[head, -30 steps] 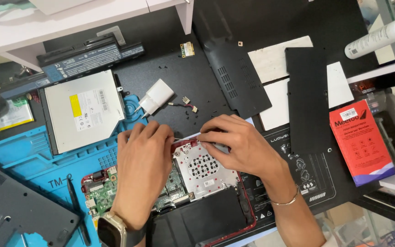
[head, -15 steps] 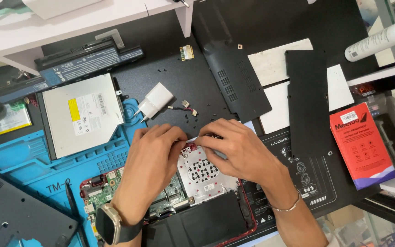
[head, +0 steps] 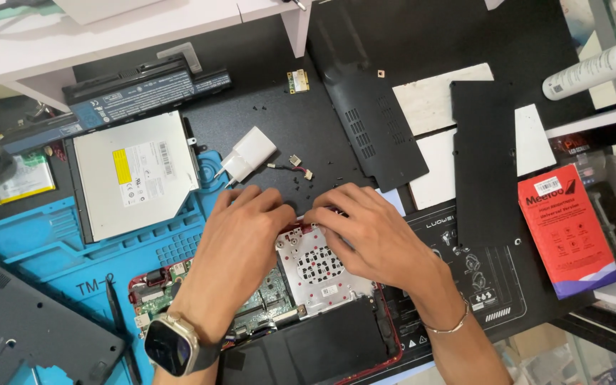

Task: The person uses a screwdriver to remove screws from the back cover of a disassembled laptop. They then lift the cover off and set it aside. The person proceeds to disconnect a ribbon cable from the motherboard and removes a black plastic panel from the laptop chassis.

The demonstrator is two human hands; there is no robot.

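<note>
Laptop [head: 322, 335] opened, covers off; left hand [head: 240, 235], right hand [head: 365, 232] curled on metal drive caddy [head: 319, 267] edge; grip unclear.

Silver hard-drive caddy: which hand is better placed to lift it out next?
Probably the right hand: it rests on the caddy, fingers at its top edge. The left hand lies beside it, mostly over the circuit board.
</note>
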